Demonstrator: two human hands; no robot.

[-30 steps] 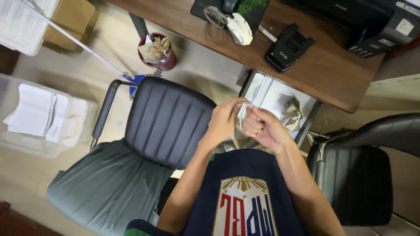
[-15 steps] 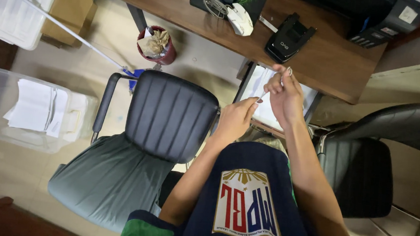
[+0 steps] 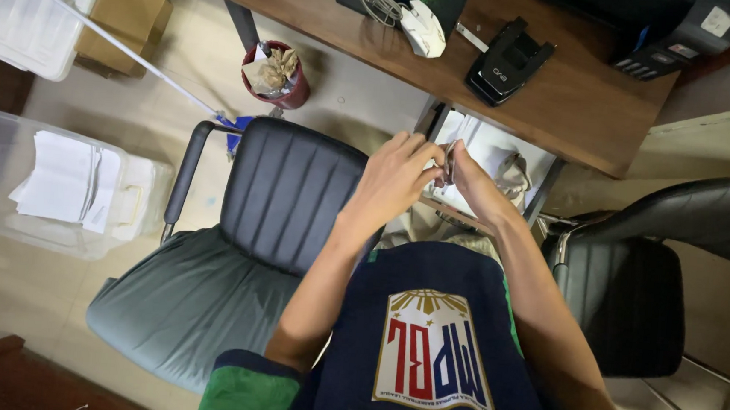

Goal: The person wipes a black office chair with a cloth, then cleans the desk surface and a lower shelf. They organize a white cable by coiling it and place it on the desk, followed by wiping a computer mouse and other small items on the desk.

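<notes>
Silvery and thin, a small metal piece (image 3: 448, 161) sits pinched between a person's two bare hands in the head-camera view, held above an open desk drawer (image 3: 488, 158) and just short of the near edge of the wooden desk (image 3: 560, 116). The left hand (image 3: 392, 181) closes its thumb and forefinger on the piece from one side, the other fingers fanned loosely above, while the right hand (image 3: 474, 183) closes its fingertips on it from the other side, so that the fingertips of both hands meet around it. What shows of the piece runs roughly up and down in the picture, toward the desk; its exact kind is too small to tell. Both forearms reach forward from a dark blue jersey with green sleeves and converge at the piece, wrists nearly straight. A crumpled beige cloth (image 3: 513, 168) lies in the drawer just beyond the right hand. On the desk sit a black hole punch (image 3: 508, 63) and a white mouse (image 3: 423, 29). A black chair (image 3: 288, 195) with a grey seat stands under the left forearm, a second black chair (image 3: 633, 292) to the right, and a red bin (image 3: 276, 75) on the floor.
</notes>
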